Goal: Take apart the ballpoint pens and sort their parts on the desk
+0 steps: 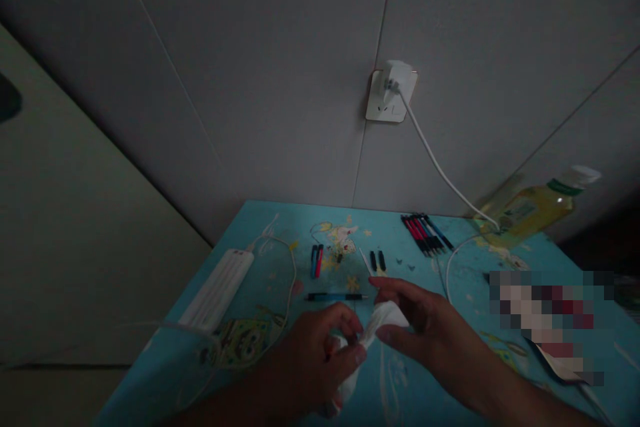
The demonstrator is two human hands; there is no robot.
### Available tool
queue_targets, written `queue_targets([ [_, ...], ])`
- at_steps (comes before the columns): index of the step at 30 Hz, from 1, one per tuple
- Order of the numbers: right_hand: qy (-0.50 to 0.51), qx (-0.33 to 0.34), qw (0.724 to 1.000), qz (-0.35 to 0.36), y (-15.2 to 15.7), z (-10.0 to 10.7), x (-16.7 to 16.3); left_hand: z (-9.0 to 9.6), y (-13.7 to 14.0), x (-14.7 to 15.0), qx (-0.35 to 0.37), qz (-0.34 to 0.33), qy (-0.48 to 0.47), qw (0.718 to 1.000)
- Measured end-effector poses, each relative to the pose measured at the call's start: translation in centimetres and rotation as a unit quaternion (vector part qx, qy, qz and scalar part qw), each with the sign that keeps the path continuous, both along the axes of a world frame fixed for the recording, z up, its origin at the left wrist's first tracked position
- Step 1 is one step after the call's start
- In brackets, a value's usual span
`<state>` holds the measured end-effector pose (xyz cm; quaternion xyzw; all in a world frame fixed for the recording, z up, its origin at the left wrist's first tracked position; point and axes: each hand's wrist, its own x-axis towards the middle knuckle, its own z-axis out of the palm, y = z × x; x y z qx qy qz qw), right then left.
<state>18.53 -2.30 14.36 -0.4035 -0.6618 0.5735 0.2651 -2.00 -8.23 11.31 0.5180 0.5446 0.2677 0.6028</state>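
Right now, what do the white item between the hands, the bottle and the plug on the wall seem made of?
White item: perhaps matt tissue or thin cloth, as it bends softly; I cannot tell which. Bottle: probably clear, glossy plastic, being see-through with highlights. Plug: likely hard plastic, white, smooth, with firm edges.

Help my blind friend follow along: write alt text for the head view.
The left hand pinches a crumpled white item, the right hand against it, over a blue table. Pens lie beyond; a white power strip sits left, a bottle of yellow liquid right.
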Motion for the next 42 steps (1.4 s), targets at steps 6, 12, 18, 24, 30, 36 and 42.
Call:
queue_targets([
  [6, -0.006, -0.030, 0.999, 0.022, 0.3, -0.3, 0.6, -0.9, -0.2, 0.2, -0.010, 0.055, -0.021, 0.998],
  [12, -0.086, 0.073, 0.993, 0.028, 0.3, 0.6, 0.9, -0.8, -0.7, 0.5, 0.027, 0.075, 0.018, 0.997],
  [18, -0.107, 0.157, 0.982, 0.018, 0.2, 0.5, 0.9, -0.8, -0.9, 0.4, 0.079, 0.052, 0.059, 0.994],
  [24, -0.123, 0.242, 0.960, 0.062, 0.2, 0.6, 1.1, -0.7, -0.7, 0.1, 0.149, -0.006, 0.098, 0.984],
  [30, -0.190, 0.312, 0.923, 0.121, 0.1, 0.6, 2.0, -0.2, -0.3, 0.0, 0.233, -0.043, 0.172, 0.956],
  [36, -0.212, 0.358, 0.898, 0.145, -0.1, 0.6, 2.3, -0.4, -0.2, -0.1, 0.172, -0.032, 0.154, 0.973],
  [42, -0.251, 0.412, 0.858, 0.178, -0.9, 0.6, 1.3, -0.3, -0.1, 0.5, 0.279, -0.093, 0.242, 0.925],
])
